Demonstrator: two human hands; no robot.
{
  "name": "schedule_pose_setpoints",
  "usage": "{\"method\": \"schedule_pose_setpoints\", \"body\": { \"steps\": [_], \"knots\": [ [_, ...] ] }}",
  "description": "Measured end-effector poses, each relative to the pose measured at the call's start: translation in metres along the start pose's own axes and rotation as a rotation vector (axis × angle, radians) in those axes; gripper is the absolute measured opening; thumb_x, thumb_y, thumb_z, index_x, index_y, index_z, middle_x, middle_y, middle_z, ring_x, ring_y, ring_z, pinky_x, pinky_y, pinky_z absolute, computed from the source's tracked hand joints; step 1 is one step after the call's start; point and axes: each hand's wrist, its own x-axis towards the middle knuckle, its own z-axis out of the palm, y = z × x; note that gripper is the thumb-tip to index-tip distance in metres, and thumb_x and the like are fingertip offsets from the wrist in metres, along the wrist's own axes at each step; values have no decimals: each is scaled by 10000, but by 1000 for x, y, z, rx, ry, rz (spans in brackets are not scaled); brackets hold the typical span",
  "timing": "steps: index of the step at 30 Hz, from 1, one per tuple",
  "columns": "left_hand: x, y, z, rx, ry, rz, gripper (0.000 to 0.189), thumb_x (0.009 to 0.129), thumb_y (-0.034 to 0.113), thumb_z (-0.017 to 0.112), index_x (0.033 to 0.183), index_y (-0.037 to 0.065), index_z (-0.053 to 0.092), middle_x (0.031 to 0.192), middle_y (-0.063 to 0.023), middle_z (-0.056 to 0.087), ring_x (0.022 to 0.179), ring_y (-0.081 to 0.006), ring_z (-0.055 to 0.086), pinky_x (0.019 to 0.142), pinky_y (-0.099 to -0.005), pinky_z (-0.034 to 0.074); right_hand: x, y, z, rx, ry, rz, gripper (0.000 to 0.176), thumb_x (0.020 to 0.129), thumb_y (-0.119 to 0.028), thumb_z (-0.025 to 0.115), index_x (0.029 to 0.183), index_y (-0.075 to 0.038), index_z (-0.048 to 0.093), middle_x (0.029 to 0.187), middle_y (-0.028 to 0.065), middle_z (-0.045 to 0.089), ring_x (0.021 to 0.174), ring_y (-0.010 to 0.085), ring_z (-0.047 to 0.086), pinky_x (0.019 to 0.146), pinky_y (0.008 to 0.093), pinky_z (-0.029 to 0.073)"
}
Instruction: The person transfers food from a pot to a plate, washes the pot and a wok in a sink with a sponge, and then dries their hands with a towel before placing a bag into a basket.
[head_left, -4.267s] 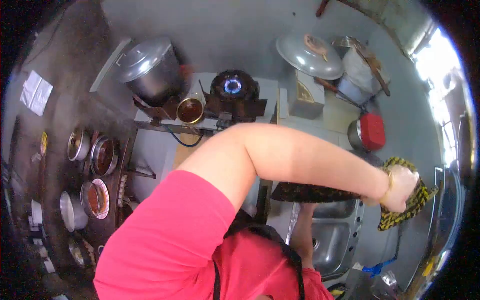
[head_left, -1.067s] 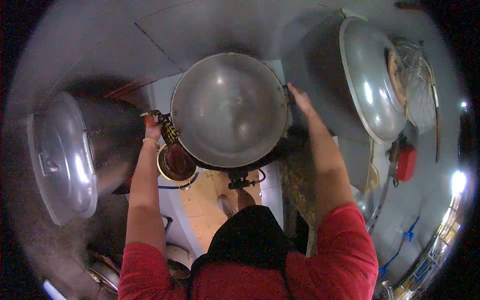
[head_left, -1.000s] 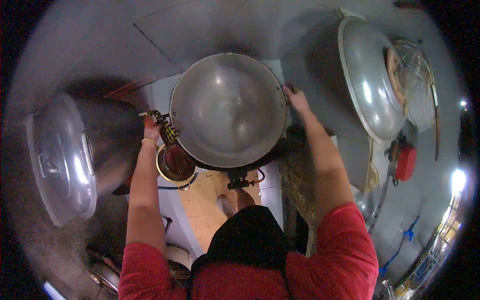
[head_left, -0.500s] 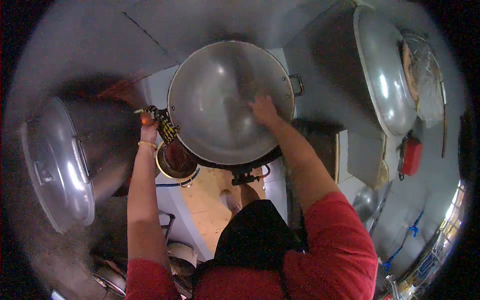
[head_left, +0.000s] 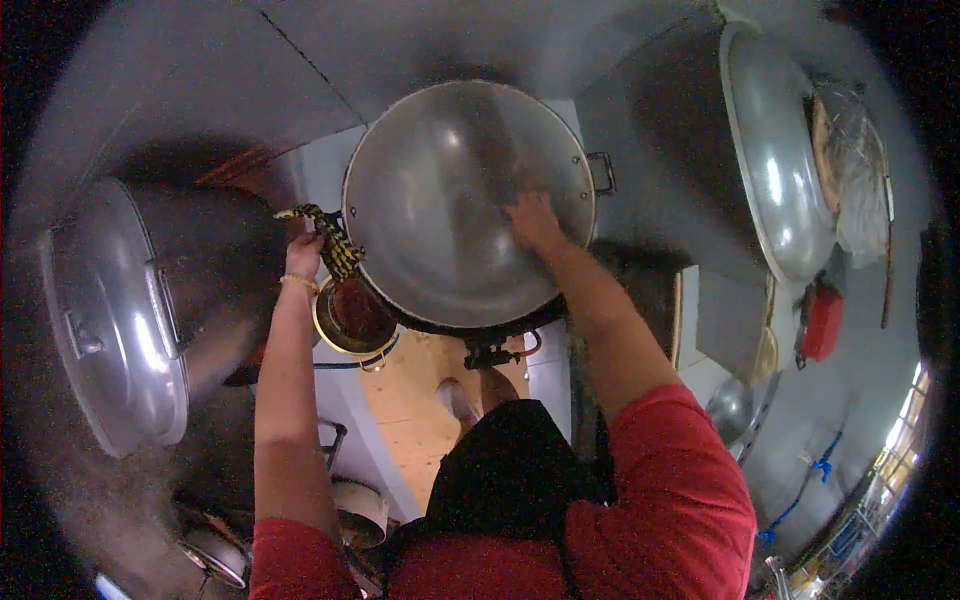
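Observation:
A large, wide metal wok [head_left: 430, 240] sits in front of me, its grey inside bare and shiny. My left hand [head_left: 304, 254] is closed on a black and yellow patterned cloth [head_left: 342, 250] at the wok's left side, where the cloth covers the handle area. Inside the wok's outline, toward its right half, my right hand [head_left: 536, 222] reaches over the inner surface with fingers apart. The wok's right loop handle [head_left: 602, 172] stands free of both hands. Beneath the wok shows a burner fitting [head_left: 487, 355] with an orange hose.
To the left stands a big lidded pot [head_left: 140, 310]. A brown-stained pan [head_left: 355, 318] lies below the cloth. On the right wall side are a large metal basin [head_left: 780, 170], a plastic bag [head_left: 858, 170] and a red object [head_left: 822, 322]. A pale pot [head_left: 360, 512] sits low left.
The view has shifted slightly, and the wok appears a little farther right. An orange glow at my left hand is gone. My right hand stays over the wok, almost in place.

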Motion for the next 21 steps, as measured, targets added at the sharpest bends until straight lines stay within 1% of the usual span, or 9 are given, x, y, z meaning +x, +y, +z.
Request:
{"method": "schedule_pose_setpoints", "body": {
  "steps": [3, 7, 10, 12, 14, 17, 18, 20, 21],
  "knots": [
    [-16, 26, -1, 29, -30, -17, 317, 782, 223, 579, 982, -23, 598, 894, -125, 626, 828, -202, 575, 739, -306, 423, 4, 4, -14, -24, -193, -41, 305, 819, -265, 452, 1056, -112, 567, 1138, 164, 482, 1109, 331, 420, 955, 477, 277],
    [0, 18, 2, 184, -24, 59, 324, 785, 229, 579, 992, -19, 593, 914, -124, 626, 851, -204, 577, 745, -309, 421, -15, 39, -69, 320, 71, 493, 315, 764, -180, 520, 1051, -50, 529, 1064, 162, 495, 1018, 322, 444, 832, 496, 341],
    [38, -41, 9, 384, -20, 111, 325, 788, 233, 582, 986, -24, 588, 913, -115, 625, 858, -193, 572, 749, -304, 415, -46, 68, -103, 134, 711, 753, 391, 776, -192, 526, 1127, -36, 454, 1065, 152, 470, 991, 312, 439, 802, 460, 355],
    [52, -75, 15, 456, 57, 353, 308, 796, 230, 572, 979, -16, 593, 930, -126, 617, 873, -224, 568, 765, -315, 409, -50, 98, -85, 221, 717, 783, 420, 825, -272, 493, 1153, -16, 441, 1126, 184, 467, 1042, 345, 436, 851, 438, 353],
    [47, -66, 16, -40, 2, 138, 311, 804, 249, 551, 979, -3, 600, 1012, -154, 595, 930, -289, 557, 803, -343, 400, -49, 120, -68, 764, 524, 729, 499, 865, -379, 426, 1183, 5, 429, 1191, 218, 450, 1108, 367, 418, 905, 401, 342],
    [-24, 45, 0, 213, 1, -154, 309, 803, 255, 552, 954, -10, 602, 1021, -157, 592, 948, -288, 553, 816, -337, 398, -44, 116, -82, 865, 314, 753, 558, 866, -444, 391, 1186, 8, 450, 1192, 238, 456, 1130, 357, 419, 937, 365, 333],
    [-14, 30, -2, 213, 2, -150, 309, 803, 255, 552, 954, -10, 602, 1021, -157, 592, 948, -288, 553, 816, -337, 398, -43, 115, -84, 845, 241, 753, 547, 863, -439, 398, 1176, 4, 467, 1184, 237, 464, 1126, 349, 426, 939, 368, 333],
    [22, -22, -3, 879, -48, 353, 316, 793, 263, 579, 950, -10, 608, 988, -152, 611, 928, -240, 571, 805, -315, 404, -41, 116, -85, 883, 245, 740, 549, 860, -444, 397, 1167, 4, 476, 1181, 234, 468, 1117, 350, 434, 940, 368, 333],
    [25, -27, 2, 879, -44, 355, 316, 793, 263, 579, 950, -10, 608, 988, -152, 611, 928, -240, 571, 805, -315, 404, -40, 117, -84, 920, 241, 729, 552, 858, -450, 396, 1158, 4, 484, 1178, 231, 473, 1108, 352, 443, 942, 367, 333]
  ]
}}
